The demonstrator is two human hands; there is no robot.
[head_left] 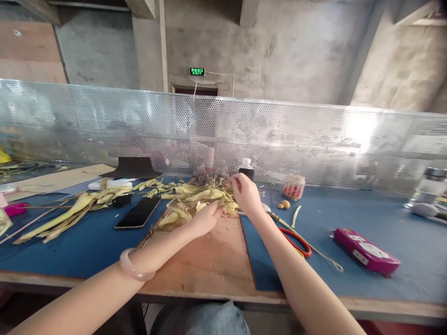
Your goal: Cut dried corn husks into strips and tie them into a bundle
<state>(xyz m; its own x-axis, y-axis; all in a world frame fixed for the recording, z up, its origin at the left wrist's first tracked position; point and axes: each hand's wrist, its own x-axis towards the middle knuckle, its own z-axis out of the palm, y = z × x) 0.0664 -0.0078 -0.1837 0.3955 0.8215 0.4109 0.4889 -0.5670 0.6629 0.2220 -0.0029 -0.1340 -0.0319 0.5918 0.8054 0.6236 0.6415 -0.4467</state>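
Pale yellow dried corn husks [200, 193] lie in a loose pile on a brown board [206, 260] in front of me. My left hand [206, 218] is low over the near side of the pile. Its fingers are pressed together beside the husks, and what they hold is too small to make out. Higher and to the right, my right hand [246, 193] is closed in a pinch at the pile's far right edge. Whatever is between those fingertips is hidden. Behind the pile sits a tangle of thin greyish-purple dried stems [209, 178].
Left of the board are a black phone [138, 213] and long dried husks [75, 211]. To the right lie red-handled scissors [300, 242], a magenta box [366, 251] and a jar [294, 187]. A white-capped bottle [246, 167] stands before the perforated metal screen [314, 139].
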